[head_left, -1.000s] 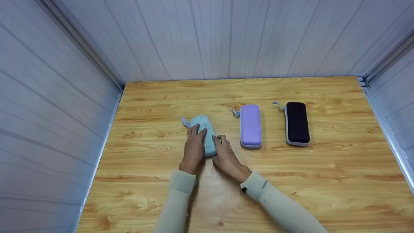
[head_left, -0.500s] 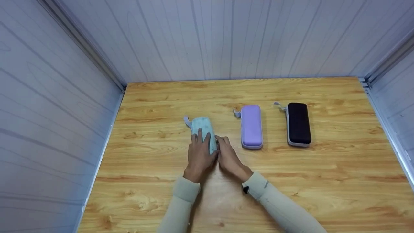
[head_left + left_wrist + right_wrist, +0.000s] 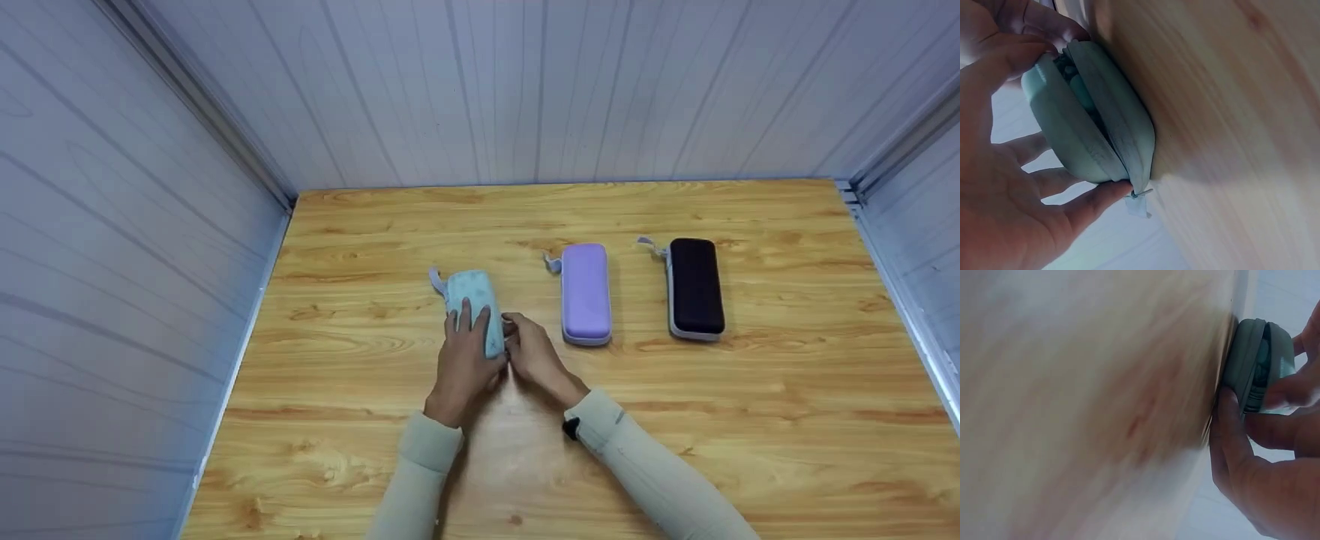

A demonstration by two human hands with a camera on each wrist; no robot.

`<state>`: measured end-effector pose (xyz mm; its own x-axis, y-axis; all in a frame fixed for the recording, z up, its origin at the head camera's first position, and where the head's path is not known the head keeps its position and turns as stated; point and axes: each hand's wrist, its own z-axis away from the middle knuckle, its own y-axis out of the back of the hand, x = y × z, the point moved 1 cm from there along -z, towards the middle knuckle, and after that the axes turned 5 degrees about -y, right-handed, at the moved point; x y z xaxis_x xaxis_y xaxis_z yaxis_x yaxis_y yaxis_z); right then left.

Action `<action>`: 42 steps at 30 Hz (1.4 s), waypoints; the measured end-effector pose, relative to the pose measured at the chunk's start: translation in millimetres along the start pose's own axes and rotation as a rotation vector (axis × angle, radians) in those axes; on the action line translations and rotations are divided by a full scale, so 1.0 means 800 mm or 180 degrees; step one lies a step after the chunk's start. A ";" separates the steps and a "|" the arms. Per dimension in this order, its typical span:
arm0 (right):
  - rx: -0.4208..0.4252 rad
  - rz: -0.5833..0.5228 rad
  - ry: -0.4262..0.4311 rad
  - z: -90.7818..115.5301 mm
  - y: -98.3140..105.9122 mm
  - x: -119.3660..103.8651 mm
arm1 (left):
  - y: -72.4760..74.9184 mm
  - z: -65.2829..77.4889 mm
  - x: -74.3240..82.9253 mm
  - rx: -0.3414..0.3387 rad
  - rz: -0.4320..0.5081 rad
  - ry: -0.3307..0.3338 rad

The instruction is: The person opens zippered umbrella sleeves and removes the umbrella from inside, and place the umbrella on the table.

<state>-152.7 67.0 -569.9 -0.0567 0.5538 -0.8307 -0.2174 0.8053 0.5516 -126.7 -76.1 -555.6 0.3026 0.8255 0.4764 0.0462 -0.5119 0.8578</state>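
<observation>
Fingers of the left hand (image 3: pixel 463 360) were spread over the lid of the light-teal zip case (image 3: pixel 472 289), thumb at the lid's near rim, gripping it from above. Curled fingers of the right hand (image 3: pixel 537 351) pinched at the near right corner; whether they had a zip pull could not be told. The case lay on the tabletop (image 3: pixel 787 420), nearer its left edge than its right, long axis running roughly near edge to far edge, far end leaning left. The seam gaped across the near end, narrowing leftward, so of the 2 hands the right sat nearer the gap's wide side.
</observation>
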 end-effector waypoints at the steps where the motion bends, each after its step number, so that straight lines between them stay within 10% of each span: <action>1: 0.0002 -0.0007 -0.0024 -0.001 0.000 0.000 | 0.001 0.000 0.000 -0.0028 0.0108 0.0037; 20: 0.0209 -0.0170 -0.0405 -0.010 0.004 -0.002 | 0.018 -0.009 -0.021 0.0128 0.1353 0.0525; 42: 0.0310 -0.0081 -0.0539 -0.010 0.003 -0.003 | 0.016 0.000 -0.027 0.0760 0.1257 0.0867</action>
<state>-160.8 66.0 -566.9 0.1142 0.5540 -0.8246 -0.1209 0.8316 0.5420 -132.9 -100.6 -554.8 0.0842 0.5747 0.8140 0.2039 -0.8096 0.5505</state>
